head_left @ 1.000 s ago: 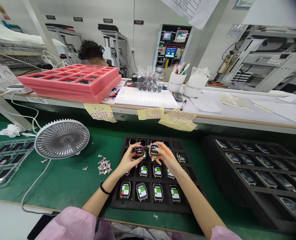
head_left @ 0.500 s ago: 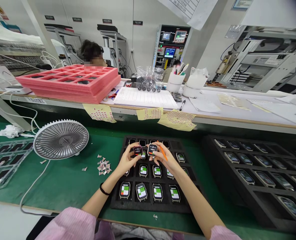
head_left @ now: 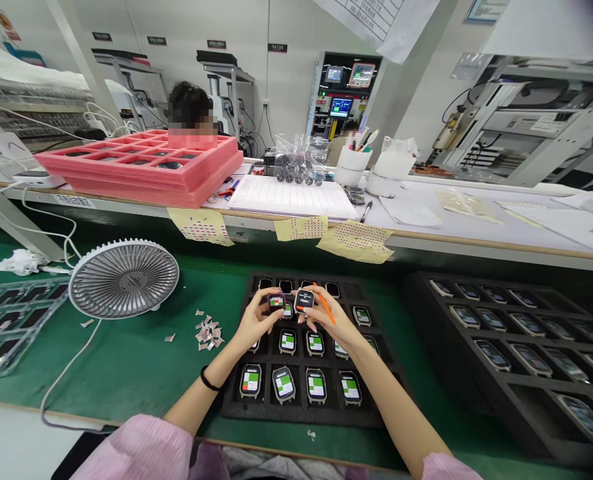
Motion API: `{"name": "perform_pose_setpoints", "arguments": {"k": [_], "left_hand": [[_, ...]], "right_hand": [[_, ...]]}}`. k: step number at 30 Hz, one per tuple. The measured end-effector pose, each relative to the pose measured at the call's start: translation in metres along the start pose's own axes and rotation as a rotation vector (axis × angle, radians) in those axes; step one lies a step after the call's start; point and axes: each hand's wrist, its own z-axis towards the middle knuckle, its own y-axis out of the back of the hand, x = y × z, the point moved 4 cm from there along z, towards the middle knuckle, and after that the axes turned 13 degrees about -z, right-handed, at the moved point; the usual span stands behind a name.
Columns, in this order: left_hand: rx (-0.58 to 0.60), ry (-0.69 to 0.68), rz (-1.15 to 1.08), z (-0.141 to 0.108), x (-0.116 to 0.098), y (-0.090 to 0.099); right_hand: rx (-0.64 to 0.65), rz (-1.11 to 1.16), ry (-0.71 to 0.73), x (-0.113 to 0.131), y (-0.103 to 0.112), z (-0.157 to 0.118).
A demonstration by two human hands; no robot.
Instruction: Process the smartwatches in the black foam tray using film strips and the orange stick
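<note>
My left hand (head_left: 256,321) is shut on a square smartwatch (head_left: 276,302) showing a green-and-white screen. My right hand (head_left: 329,320) pinches a second smartwatch (head_left: 304,301) with a dark screen, and a thin orange stylus (head_left: 326,308) lies across its fingers. The two watches are held close together above the top rows of a black foam tray (head_left: 236,407). Several more smartwatches sit in its cells, such as one (head_left: 283,385) right below my hands. Most show green-and-white screens.
A second black foam tray (head_left: 501,353) of watches lies to the right on the green mat (head_left: 146,360). To the left are a grey desk fan (head_left: 123,279), paper scraps (head_left: 207,330) and a clear plastic tray (head_left: 6,327). A pink foam tray (head_left: 146,175) stands on the far bench.
The watch in my left hand has turned, and its screen now shows green and white. The orange stylus has swung to a steeper angle. My hands have stayed nearly in place.
</note>
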Motion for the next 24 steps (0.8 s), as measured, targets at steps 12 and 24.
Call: {"name": "perform_pose_setpoints", "arguments": {"k": [12,24], "left_hand": [[-0.018,0.009,-0.019,0.001,0.0001,0.0004],[-0.108,0.088,-0.014,0.0006,0.001,0.0036]], "right_hand": [[-0.103,-0.046,-0.059,0.0059,0.0031,-0.0035],[-0.133,-0.043,-0.036,-0.0011,0.0058,-0.0024]]}}
